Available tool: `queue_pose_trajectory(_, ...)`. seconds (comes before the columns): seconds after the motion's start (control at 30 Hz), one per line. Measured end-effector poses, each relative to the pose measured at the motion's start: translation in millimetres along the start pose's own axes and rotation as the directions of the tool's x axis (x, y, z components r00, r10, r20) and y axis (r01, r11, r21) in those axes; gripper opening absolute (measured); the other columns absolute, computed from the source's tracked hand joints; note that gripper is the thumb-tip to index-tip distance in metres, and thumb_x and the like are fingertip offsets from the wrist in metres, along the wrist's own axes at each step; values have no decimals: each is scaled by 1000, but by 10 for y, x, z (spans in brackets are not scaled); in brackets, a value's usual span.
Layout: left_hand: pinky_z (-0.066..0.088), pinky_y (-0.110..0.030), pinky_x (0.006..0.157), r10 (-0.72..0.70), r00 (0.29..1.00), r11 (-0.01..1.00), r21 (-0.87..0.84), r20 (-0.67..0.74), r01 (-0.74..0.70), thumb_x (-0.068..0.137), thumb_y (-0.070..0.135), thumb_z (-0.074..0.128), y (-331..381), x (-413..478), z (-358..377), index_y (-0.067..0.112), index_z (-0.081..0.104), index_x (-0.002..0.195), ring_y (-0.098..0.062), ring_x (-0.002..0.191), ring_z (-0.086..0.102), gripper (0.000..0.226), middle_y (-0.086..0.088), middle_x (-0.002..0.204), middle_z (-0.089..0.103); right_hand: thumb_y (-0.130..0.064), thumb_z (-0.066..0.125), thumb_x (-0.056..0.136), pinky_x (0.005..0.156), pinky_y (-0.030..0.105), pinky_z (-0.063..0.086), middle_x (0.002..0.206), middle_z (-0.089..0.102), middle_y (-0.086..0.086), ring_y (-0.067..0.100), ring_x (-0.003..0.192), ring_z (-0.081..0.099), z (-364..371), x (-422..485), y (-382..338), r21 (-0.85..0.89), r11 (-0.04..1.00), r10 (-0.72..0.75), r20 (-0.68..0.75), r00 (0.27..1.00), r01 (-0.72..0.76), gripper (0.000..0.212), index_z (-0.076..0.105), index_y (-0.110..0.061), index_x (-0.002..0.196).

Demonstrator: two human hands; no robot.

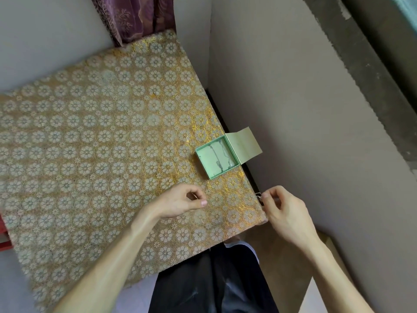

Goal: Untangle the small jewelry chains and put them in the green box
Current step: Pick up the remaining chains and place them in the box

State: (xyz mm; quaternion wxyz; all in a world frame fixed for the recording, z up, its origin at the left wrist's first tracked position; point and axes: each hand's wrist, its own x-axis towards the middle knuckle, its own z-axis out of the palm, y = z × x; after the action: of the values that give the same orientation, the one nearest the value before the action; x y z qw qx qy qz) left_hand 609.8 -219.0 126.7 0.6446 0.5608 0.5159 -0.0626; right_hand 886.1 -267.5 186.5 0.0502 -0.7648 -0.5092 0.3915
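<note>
The right hand [286, 213] pinches a thin chain [258, 195] between thumb and forefinger, at the table [101, 143] edge. The left hand [180, 201] has curled fingers, thumb against forefinger; whether it holds anything I cannot tell. Beyond the fingertips, the open green box [203, 165] holds two chains [218, 164].

In the right grip [282, 211], possibly a thin chain [258, 195], barely discernible.

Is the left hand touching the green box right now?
Apart. The head view shows a strip of patterned cloth between the left hand and the green box.
</note>
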Motion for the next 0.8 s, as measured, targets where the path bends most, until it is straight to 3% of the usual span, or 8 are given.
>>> queue_pose_trajectory(0.2, 54, -41, 97, -16, 993, 996, 91, -118, 27, 91, 39, 66, -4, 18, -291, 36, 66, 96, -5, 100, 65, 6, 13, 109, 67, -39, 48, 102, 67, 31, 46, 86, 69, -11, 9, 83, 64, 40, 65, 63, 31, 998, 51, 11, 999, -51, 18, 57, -29, 90)
queue_pose_trajectory(0.3, 54, -28, 79, 11, 984, 984, 174, -176, 20, 94, 37, 63, 82, 89, -456, 34, 64, 97, 1, 83, 59, 4, 15, 103, 62, -40, 48, 102, 64, 26, 45, 85, 69, -11, 5, 81, 63, 87, 99, 73, 55, 997, 60, -9, 998, -60, 18, 56, -29, 90)
queue_pose_trajectory(0.43, 39, -10, 53, 79, 965, 974, 226, -250, -21, 96, 36, 63, 260, 268, -596, 28, 67, 104, 7, 61, 53, 12, 17, 98, 62, -42, 45, 102, 65, 29, 48, 83, 69, -11, 6, 78, 63, 172, 145, 88, 101, 992, 83, -50, 995, -78, 19, 55, -31, 91)
queue_pose_trajectory(0.57, 50, -19, 79, 138, 955, 969, 236, -261, -76, 94, 35, 66, 375, 476, -720, 32, 65, 98, 0, 91, 61, 5, 17, 98, 65, -43, 45, 102, 68, 31, 49, 81, 69, -12, 4, 78, 63, 269, 190, 81, 152, 985, 96, -56, 994, -86, 21, 56, -31, 89)
queue_pose_trajectory(0.7, 50, -19, 80, 137, 948, 959, 279, -288, -54, 92, 37, 66, 371, 696, -807, 34, 66, 99, 5, 91, 59, 7, 19, 97, 65, -43, 46, 102, 71, 36, 55, 80, 68, -13, 5, 75, 64, 404, 265, 56, 194, 979, 77, -57, 995, -64, 21, 57, -30, 88)
queue_pose_trajectory(0.8, 58, -38, 88, 119, 947, 933, 359, -299, -4, 94, 40, 65, 350, 851, -829, 32, 68, 102, -12, 92, 68, 12, 14, 103, 67, -44, 48, 101, 71, 36, 54, 79, 67, -14, 3, 71, 63, 549, 372, 20, 194, 980, 58, -49, 997, -47, 20, 57, -31, 89)
